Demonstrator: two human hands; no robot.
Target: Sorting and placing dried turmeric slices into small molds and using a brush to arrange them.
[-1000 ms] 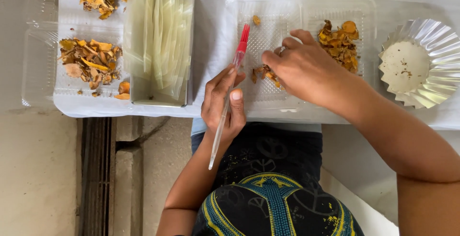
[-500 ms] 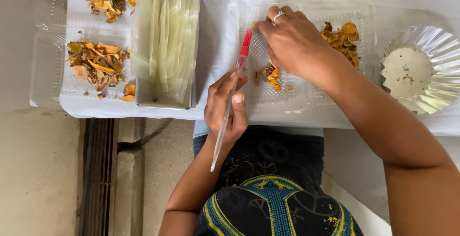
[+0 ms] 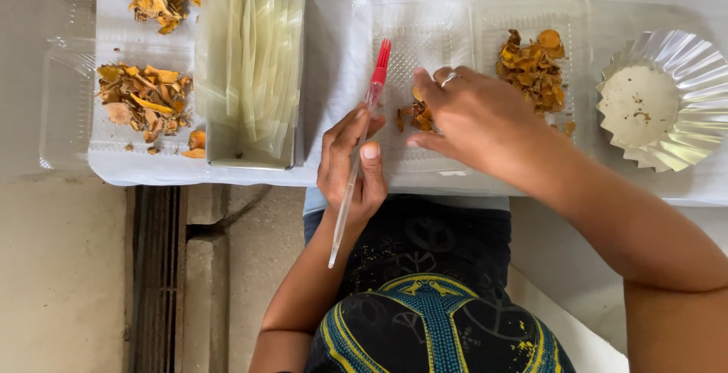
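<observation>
Small heap of dried orange-brown pieces (image 3: 418, 115) sits in the near half of a clear plastic tray (image 3: 425, 39), on the white-covered table (image 3: 341, 62). Right hand (image 3: 474, 119) is down on that heap, fingers curled narrow round the pieces w/ tips hidden, so can't tell if one is actually pinched; ring on one finger. Left hand (image 3: 350, 167) holds a thin clear-handled brush (image 3: 356, 153) w/ red bristles, thumb and fingers closed on the shaft, bristle end lying over the tray's left edge, other end pointing back toward the person's lap.

Next compartment to the right holds a bigger pile of pieces (image 3: 533, 70). Beyond that, a fluted foil dish (image 3: 660, 100), nearly bare, just crumbs. To the left: metal box w/ upright clear sleeves (image 3: 250, 62), then two more heaps on clear trays (image 3: 144, 104).

Progress, judging by layout: only a few pieces in the working tray, most still in the piles, so prob. early-to-mid, plenty left.
</observation>
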